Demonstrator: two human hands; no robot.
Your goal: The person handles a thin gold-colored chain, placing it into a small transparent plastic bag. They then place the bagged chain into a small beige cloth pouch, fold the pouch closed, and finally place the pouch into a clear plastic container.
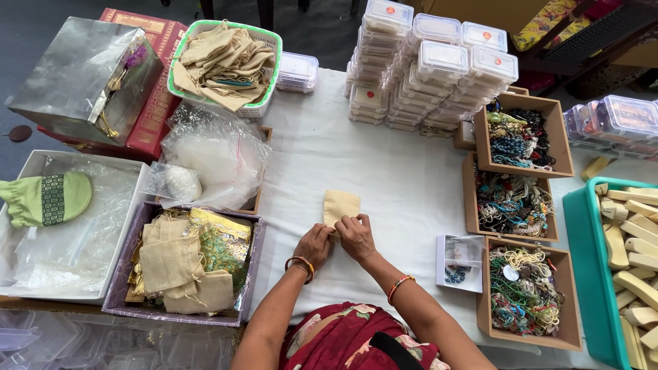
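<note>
A small beige cloth pouch (340, 205) lies flat on the white tablecloth (397, 178) in front of me. My left hand (314, 243) and my right hand (356, 235) both pinch its near end, fingers bent over the edge. Each wrist wears bangles. The far part of the pouch lies flat and uncovered.
Left: a purple box of burlap pouches (179, 264), plastic bags (216, 154), a green basket of cloth pouches (226, 63), a white tray with a green mitt (46, 199). Right: three wooden boxes of beads (524, 205), a small clear case (460, 262), a teal tray of wooden pieces (627, 260). Stacked clear boxes (428, 65) stand at the back.
</note>
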